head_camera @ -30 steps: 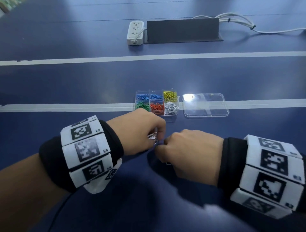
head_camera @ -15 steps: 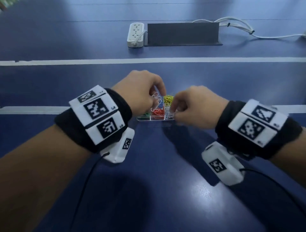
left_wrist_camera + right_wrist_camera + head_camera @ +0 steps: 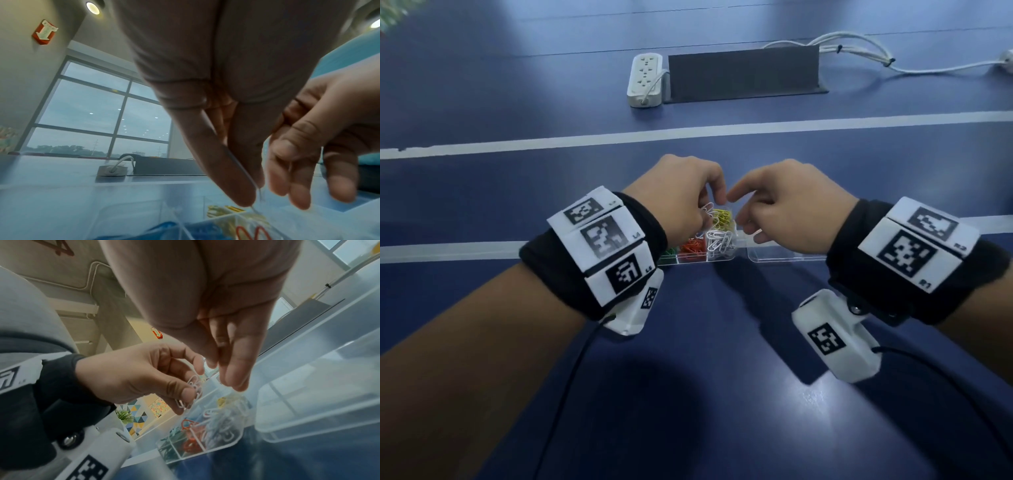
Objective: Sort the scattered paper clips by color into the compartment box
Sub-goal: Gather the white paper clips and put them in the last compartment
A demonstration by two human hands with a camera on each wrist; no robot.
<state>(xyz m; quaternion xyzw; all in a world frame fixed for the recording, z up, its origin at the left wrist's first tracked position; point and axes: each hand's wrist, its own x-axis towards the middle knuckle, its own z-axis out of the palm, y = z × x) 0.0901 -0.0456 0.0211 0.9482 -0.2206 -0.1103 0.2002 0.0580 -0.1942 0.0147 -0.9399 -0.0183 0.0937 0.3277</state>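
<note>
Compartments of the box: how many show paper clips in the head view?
4: yellow back right, white front right, red front middle, green front left. The left hand may hide others.

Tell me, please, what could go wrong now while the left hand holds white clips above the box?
The left hand pinches several white clips over the compartment box. Released there, some could land among the yellow clips or red clips. The right hand hovers close and could knock them.
</note>
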